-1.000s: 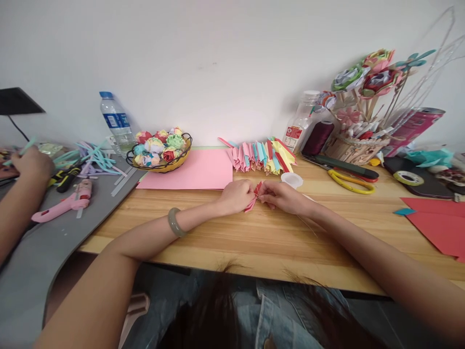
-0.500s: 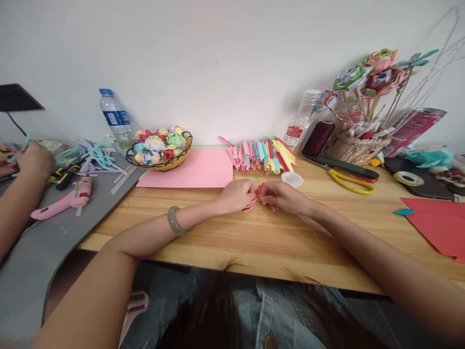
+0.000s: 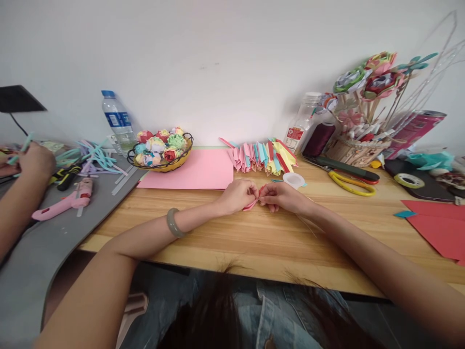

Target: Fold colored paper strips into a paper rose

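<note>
My left hand (image 3: pixel 238 197), closed in a pinch, holds a small folded pink and red paper piece (image 3: pixel 250 207) just above the wooden table. Close on its right, my right hand (image 3: pixel 281 196) pinches with thumb and forefinger at the red end of that paper. A thin pale thread (image 3: pixel 308 224) runs out below my right wrist; the part at my fingertips is mostly hidden. Behind my hands lie a row of folded paper strips (image 3: pixel 256 156) in pink, blue, yellow and red, and a small white round lid (image 3: pixel 293 181).
Pink paper sheets (image 3: pixel 203 174) lie under a basket (image 3: pixel 160 168) of paper flowers. Scissors (image 3: pixel 354 186) and red paper (image 3: pixel 439 228) are on the right. At left, a co-worker's hand (image 3: pixel 38 160) is near a pink glue gun (image 3: pixel 67 201) and a water bottle (image 3: pixel 116 118).
My fingertips have shifted slightly around the folded paper, and less of its red part shows. The whole view has dipped a little; other things stay in place.
</note>
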`<state>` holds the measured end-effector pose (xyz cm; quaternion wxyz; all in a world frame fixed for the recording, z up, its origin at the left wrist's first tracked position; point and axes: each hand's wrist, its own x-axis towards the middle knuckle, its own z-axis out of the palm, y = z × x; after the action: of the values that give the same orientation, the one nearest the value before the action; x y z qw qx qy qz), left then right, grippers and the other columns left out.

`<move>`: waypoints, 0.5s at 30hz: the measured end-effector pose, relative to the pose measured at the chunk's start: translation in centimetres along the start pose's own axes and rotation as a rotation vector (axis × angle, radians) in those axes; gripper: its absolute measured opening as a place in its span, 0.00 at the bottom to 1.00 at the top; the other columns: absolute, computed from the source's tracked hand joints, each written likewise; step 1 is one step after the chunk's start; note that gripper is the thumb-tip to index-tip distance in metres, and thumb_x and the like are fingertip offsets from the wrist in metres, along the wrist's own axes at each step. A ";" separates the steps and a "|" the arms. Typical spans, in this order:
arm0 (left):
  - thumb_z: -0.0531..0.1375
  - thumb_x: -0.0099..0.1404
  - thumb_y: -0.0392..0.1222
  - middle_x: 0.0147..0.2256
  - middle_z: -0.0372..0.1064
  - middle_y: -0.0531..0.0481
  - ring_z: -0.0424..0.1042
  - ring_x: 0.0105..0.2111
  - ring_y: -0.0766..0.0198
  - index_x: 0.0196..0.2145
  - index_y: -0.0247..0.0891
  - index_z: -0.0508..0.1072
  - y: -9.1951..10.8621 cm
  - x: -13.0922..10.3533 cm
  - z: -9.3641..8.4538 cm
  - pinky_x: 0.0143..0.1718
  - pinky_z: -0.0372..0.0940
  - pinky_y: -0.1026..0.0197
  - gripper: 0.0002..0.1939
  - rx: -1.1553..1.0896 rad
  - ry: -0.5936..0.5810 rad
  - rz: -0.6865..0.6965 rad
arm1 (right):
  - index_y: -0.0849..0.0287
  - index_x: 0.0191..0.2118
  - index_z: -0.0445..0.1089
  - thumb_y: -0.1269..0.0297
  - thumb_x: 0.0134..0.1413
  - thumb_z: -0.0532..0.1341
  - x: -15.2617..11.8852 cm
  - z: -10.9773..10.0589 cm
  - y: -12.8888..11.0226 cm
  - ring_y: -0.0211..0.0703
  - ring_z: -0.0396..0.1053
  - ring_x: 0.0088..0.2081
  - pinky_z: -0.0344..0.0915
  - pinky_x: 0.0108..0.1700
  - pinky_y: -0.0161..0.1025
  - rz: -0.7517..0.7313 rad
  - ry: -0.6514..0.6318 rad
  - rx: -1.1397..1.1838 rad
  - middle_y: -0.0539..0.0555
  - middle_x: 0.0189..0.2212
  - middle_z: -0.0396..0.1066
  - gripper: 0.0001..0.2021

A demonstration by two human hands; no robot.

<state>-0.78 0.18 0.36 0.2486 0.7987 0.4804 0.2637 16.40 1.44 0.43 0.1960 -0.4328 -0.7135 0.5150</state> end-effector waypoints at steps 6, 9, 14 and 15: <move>0.54 0.52 0.38 0.19 0.68 0.53 0.64 0.22 0.69 0.21 0.35 0.73 0.3 0.1 -1.2 0.24 0.55 0.67 0.10 0.035 -0.155 -0.007 | 0.62 0.26 0.66 0.65 0.41 0.61 -0.2 0.2 -0.3 0.30 0.63 0.18 0.59 0.20 0.30 0.017 0.014 0.023 0.48 0.21 0.67 0.06; 0.55 0.51 0.41 0.18 0.67 0.53 0.62 0.20 0.69 0.20 0.35 0.74 0.7 0.0 -1.4 0.22 0.53 0.67 0.10 0.071 -0.193 -0.034 | 0.62 0.25 0.66 0.64 0.41 0.62 -0.2 0.2 -0.4 0.30 0.63 0.18 0.60 0.21 0.30 0.000 0.012 0.033 0.47 0.20 0.67 0.07; 0.58 0.51 0.47 0.22 0.71 0.53 0.65 0.24 0.67 0.25 0.39 0.76 0.7 0.1 -0.8 0.24 0.53 0.66 0.11 0.159 -0.106 -0.063 | 0.62 0.25 0.66 0.61 0.40 0.64 -0.3 0.2 -0.4 0.31 0.65 0.20 0.61 0.22 0.30 0.002 0.013 0.055 0.47 0.19 0.66 0.09; 0.57 0.51 0.46 0.22 0.71 0.53 0.65 0.24 0.67 0.24 0.39 0.76 0.7 0.1 -0.6 0.24 0.53 0.66 0.11 0.163 -0.093 -0.058 | 0.62 0.26 0.67 0.61 0.40 0.64 -0.3 0.2 -0.3 0.31 0.66 0.21 0.62 0.23 0.30 0.005 0.012 0.061 0.47 0.20 0.67 0.10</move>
<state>-0.73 0.07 1.29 0.2122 0.8134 0.5112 0.1790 16.32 1.05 0.72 0.2120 -0.4314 -0.6952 0.5345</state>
